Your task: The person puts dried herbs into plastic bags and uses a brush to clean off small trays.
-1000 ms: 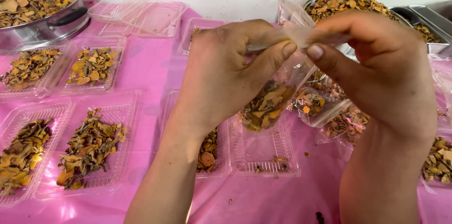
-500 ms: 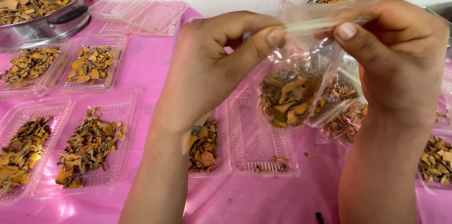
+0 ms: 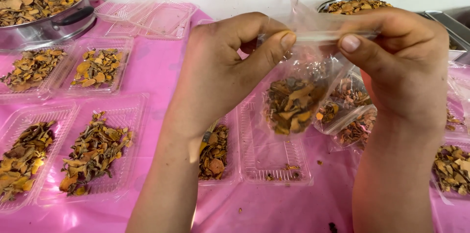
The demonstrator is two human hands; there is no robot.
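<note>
Clear plastic bag (image 3: 298,100), filled with dried orange-brown chips: top edge pinched between left hand (image 3: 230,71) and right hand (image 3: 396,66). Four filled trays (image 3: 98,149) waited; one tray (image 3: 274,164) emptied.

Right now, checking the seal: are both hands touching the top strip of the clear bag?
Touching. The head view shows the left hand and right hand each pinching the top edge of the clear bag between thumb and fingers.

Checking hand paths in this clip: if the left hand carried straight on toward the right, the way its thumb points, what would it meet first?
The left hand would most likely meet the right hand first. Both pinch the top strip of the same clear bag, thumbs facing, with only bag film between them. Depth looks matched, though one view cannot confirm it.
</note>
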